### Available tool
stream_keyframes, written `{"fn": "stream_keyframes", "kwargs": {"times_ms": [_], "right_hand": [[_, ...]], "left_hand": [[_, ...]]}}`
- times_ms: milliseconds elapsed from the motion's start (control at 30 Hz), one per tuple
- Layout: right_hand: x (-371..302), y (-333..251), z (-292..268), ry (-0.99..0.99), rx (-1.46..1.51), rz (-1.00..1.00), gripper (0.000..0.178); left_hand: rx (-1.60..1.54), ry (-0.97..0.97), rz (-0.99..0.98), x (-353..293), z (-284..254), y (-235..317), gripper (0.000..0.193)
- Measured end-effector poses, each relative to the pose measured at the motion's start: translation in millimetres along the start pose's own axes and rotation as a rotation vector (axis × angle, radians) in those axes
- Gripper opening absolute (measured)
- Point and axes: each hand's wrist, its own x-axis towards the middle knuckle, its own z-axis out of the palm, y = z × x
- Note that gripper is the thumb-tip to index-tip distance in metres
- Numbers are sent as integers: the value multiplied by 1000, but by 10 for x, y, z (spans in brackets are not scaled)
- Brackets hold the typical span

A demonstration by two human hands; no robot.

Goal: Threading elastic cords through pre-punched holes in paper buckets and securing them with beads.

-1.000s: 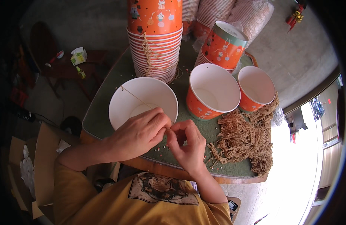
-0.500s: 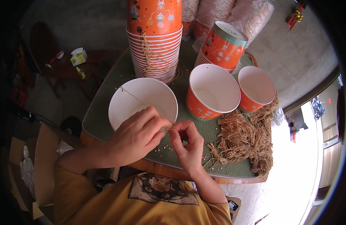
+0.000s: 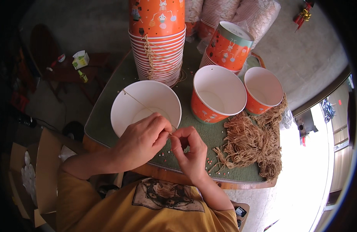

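A paper bucket [image 3: 147, 92] with a white inside stands at the table's near left. Thin tan string [image 3: 137, 101] runs from a hole in its far left rim across the opening to my hands. My left hand [image 3: 143, 137] is closed in a pinch on the string over the bucket's near rim. Close against it, my right hand [image 3: 190, 149] pinches the string too, thumb and forefinger together. The fingers partly hide the string there, so any knot cannot be made out.
Two open orange buckets [image 3: 219, 92] [image 3: 263, 89] stand to the right, beside a heap of tan strings [image 3: 250, 143]. Behind rise a tall bucket stack [image 3: 159, 54] with strings hanging and a shorter upturned stack [image 3: 228, 46]. Small paper dots lie on the green tabletop [image 3: 201, 143].
Both hands have shifted slightly left, and their fingertips have come together on the string. A small loop seen between them earlier no longer shows. The buckets stay in place.
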Motion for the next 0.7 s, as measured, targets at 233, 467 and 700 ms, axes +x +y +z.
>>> {"fn": "stream_keyframes", "kwargs": {"times_ms": [233, 467, 700], "right_hand": [[-1, -14, 3, 9, 3, -40, 11], [11, 22, 1, 16, 57, 6, 11], [25, 36, 11, 23, 257, 178, 11]], "left_hand": [[-258, -6, -114, 16, 8, -19, 23], [-382, -47, -171, 63, -22, -13, 25], [-426, -91, -231, 84, -61, -22, 36]]}}
